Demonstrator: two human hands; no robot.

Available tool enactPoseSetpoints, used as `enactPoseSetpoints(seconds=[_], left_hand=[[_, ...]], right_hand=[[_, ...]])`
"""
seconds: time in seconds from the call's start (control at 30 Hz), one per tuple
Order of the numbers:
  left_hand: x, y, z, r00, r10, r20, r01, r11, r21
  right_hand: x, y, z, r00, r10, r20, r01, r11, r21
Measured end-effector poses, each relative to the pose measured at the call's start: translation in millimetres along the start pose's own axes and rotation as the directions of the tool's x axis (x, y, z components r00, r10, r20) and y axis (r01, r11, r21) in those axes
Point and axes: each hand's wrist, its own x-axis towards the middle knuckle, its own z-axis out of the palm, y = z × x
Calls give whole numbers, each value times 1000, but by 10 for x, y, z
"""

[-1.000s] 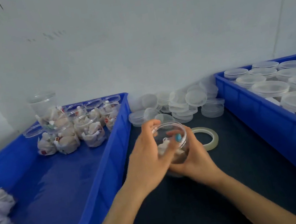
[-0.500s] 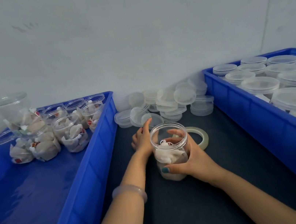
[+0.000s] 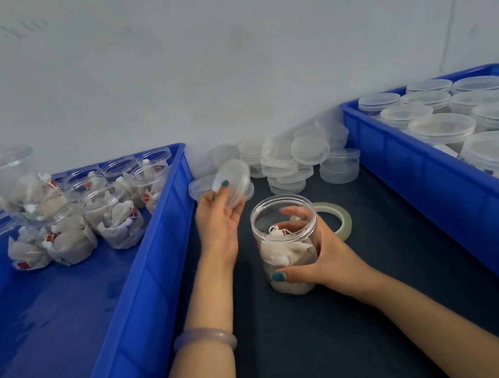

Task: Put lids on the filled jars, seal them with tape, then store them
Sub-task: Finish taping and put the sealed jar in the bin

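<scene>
1. While the right hand (image 3: 326, 258) clamps around the open jar (image 3: 285, 241), thumb across the near side and fingers curled behind, the jar stands upright on the dark tabletop (image 3: 329, 338), holding tea bags and wearing no lid.
2. Up and to the left of the jar, the left hand (image 3: 217, 222) pinches a clear lid (image 3: 234, 181) by its edge. The lid is tilted and clear of the tabletop, just in front of the loose lid pile (image 3: 296, 162) behind the jar.
3. Lidding looks to be the step in hand; taping and storing remain. The tape roll (image 3: 342, 220) lies flat just right of the jar, beside the right hand's fingers.
4. Likely slips:
   - The thin, slick lid is held only at one edge and could slide out of the pinch.
   - Brought down at this tilt, it may seat crooked on the jar's mouth.
   - A tea-bag string riding high in the jar could get trapped under the rim.
   - A loosened right-hand grip would let the light jar twist or tip under pressure.
5. Left of the jar, a blue bin (image 3: 154, 251) holds unlidded filled jars (image 3: 113, 219).
</scene>
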Motion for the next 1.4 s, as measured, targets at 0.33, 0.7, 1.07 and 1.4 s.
enactPoseSetpoints(seconds=[0.33,0.7,1.07,1.4], left_hand=[[-338,451,269,775,-144,615,-276,798,536],[-516,513,374,684,-324,653,-390,594,703],[-756,455,601,782,-251,570,-578,48,814],[-1094,31,844,934,135,331,-240,-449,861]], right_hand=[[-10,-45,7,999,-35,-19,34,999,-19],[-2,-29,3,999,-35,-15,35,999,-31],[-11,-35,-3,1000,-6,-13,5,998,-60],[-9,-14,-1,998,-38,-49,32,992,-119]])
